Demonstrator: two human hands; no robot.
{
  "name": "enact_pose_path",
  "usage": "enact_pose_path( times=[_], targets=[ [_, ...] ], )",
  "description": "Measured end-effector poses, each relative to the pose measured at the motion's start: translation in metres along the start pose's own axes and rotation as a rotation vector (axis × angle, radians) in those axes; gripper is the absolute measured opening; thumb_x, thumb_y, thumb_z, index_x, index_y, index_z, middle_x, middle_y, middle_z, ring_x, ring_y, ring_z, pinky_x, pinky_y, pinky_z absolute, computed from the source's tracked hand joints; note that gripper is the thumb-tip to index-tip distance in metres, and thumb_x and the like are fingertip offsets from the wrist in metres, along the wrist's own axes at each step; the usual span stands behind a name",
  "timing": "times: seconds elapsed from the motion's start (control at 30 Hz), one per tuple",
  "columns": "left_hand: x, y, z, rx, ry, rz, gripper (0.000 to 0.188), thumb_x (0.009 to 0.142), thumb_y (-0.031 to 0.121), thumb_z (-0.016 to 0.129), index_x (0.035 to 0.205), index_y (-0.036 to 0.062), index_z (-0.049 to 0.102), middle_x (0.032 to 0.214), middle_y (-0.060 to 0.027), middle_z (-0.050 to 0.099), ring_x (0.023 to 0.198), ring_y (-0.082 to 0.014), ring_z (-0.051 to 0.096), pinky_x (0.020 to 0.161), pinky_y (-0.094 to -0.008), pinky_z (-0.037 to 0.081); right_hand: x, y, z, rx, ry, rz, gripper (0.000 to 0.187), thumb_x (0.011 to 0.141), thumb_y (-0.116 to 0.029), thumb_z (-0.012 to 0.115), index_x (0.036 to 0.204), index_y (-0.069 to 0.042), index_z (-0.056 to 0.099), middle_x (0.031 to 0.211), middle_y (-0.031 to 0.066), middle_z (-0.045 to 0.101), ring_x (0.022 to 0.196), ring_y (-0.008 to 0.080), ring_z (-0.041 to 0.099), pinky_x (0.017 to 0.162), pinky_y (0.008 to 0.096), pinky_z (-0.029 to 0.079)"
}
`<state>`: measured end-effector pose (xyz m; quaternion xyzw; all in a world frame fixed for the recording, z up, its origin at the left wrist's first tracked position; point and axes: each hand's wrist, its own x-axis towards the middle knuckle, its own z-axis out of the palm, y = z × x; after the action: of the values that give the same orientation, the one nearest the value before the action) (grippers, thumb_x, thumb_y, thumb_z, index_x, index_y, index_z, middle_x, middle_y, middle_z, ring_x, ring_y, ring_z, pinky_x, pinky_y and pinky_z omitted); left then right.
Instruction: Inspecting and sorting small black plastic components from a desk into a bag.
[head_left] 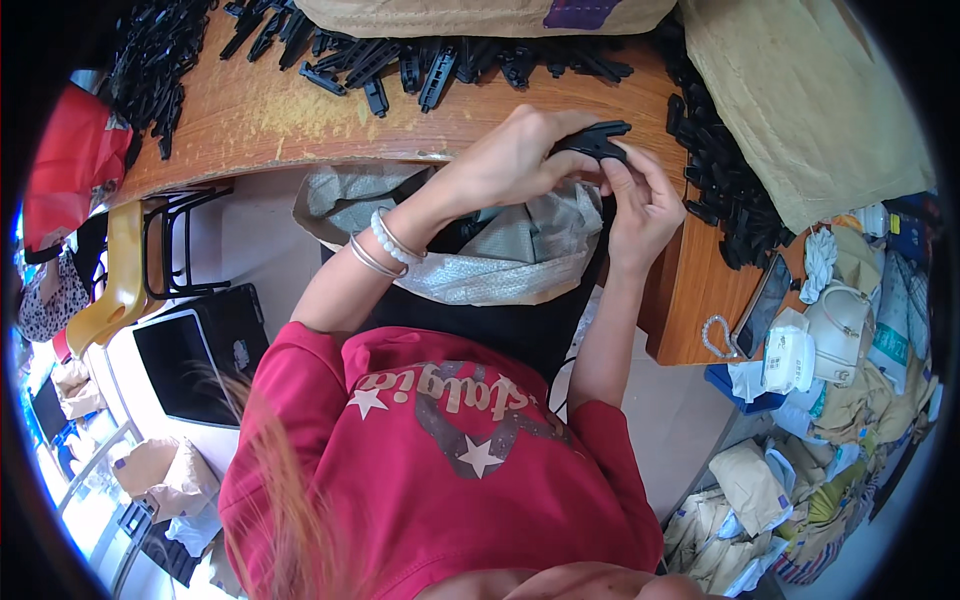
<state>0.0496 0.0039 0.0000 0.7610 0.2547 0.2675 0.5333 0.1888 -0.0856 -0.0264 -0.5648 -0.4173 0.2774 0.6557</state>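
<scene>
A long black plastic clip-like part [600, 138] is held up just past the near edge of the wooden table, above my lap. My left hand [520, 150] pinches it from the left between thumb and fingers. From the other side, the fingertips of my right hand [645, 205] close on its lower right end. My fingers cover part of its underside. Beneath my hands an open woven sack [490, 278] lies across my lap, with some dark pieces inside. Similar black parts [435, 80] lie scattered on the table beyond my hands.
Heaps of black parts rise at the table's left [155, 70] and right [725, 190]. Large paper sacks [800, 110] stand behind. Right of me are a phone [762, 305], a beaded bracelet [717, 335] and a white handbag [842, 330]. A yellow chair [120, 270] stands left.
</scene>
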Motion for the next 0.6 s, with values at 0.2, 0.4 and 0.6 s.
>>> enact_pose_path(
  times=[0.2,0.4,0.6],
  targets=[
    [-0.001,-0.012,-0.003,0.183,-0.045,0.189,0.033,0.08,0.009,0.063,0.11,-0.0037,0.06,0.076,-0.0259,0.062,0.073,-0.0406,0.062,0.066,-0.0397,0.051,0.007,0.001,-0.011,0.193,-0.114,0.146,0.041,0.072,0.011,0.068,0.111,0.007,0.057,0.097,0.0102,0.059,0.08,0.0103,0.057,0.072,0.0216,0.049],
    [0.005,0.007,-0.004,0.297,-0.167,0.019,0.039,0.082,0.012,0.068,0.117,0.0001,0.06,0.082,-0.0181,0.067,0.068,-0.0234,0.068,0.063,-0.0322,0.052,0.01,0.003,-0.016,0.087,-0.03,0.117,0.029,0.072,0.01,0.07,0.099,0.005,0.061,0.085,0.0061,0.059,0.075,0.0092,0.057,0.069,0.0207,0.048],
    [0.02,-0.01,-0.005,-0.27,-0.083,-0.123,0.043,0.089,0.026,0.063,0.125,0.0025,0.055,0.074,-0.0063,0.067,0.06,-0.0089,0.064,0.053,-0.0224,0.053,0.032,-0.007,-0.02,-0.04,-0.042,0.108,0.016,0.081,-0.001,0.068,0.096,0.003,0.066,0.082,0.0061,0.062,0.068,0.0105,0.057,0.065,0.0224,0.047]
  ],
)
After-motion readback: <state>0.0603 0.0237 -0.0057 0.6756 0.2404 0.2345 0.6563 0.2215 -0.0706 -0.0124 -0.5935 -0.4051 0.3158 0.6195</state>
